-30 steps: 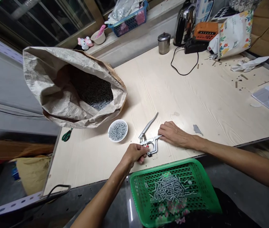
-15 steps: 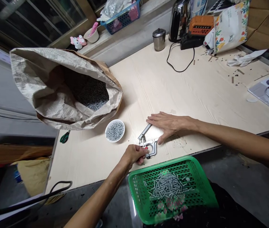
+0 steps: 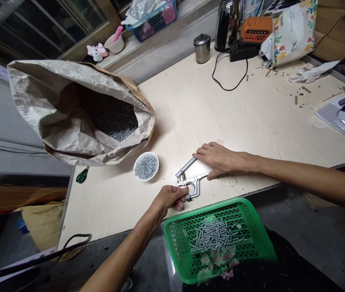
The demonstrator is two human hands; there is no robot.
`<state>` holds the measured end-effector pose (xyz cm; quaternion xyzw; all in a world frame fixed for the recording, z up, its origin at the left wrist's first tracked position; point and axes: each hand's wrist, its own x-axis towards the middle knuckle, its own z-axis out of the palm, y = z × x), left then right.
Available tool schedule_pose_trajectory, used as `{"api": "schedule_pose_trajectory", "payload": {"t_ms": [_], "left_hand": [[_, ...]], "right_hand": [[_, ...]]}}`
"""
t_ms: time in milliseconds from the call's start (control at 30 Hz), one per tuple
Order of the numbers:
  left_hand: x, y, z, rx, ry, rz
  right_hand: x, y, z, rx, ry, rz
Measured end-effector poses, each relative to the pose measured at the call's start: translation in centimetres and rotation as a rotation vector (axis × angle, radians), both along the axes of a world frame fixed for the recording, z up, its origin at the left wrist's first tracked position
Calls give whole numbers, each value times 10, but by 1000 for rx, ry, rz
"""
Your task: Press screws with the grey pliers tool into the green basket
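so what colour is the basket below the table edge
The basket is green; the head view shows it best.

The right hand (image 3: 221, 159) left the tip of the lower handle of the press pliers (image 3: 190, 181), just right of frame centre. It spread flat over the raised upper handle, then curled in, fingers on the upper handle and thumb against the lower one. The view swung, sliding the paper sack (image 3: 38, 101) toward the left edge.
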<state>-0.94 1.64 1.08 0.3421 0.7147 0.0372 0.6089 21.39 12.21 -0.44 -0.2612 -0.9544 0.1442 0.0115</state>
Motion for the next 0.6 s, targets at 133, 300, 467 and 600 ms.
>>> {"api": "schedule_pose_trajectory", "payload": {"t_ms": [133, 300, 467, 600], "left_hand": [[7, -7, 8, 330, 383, -192], [33, 3, -2, 989, 573, -586], [47, 30, -18, 1040, 506, -820], [48, 41, -12, 970, 534, -856]], "right_hand": [[1, -4, 0, 27, 25, 10], [1, -11, 0, 8, 30, -19], [5, -12, -2, -54, 76, -103], [8, -11, 0, -35, -5, -143]]}}
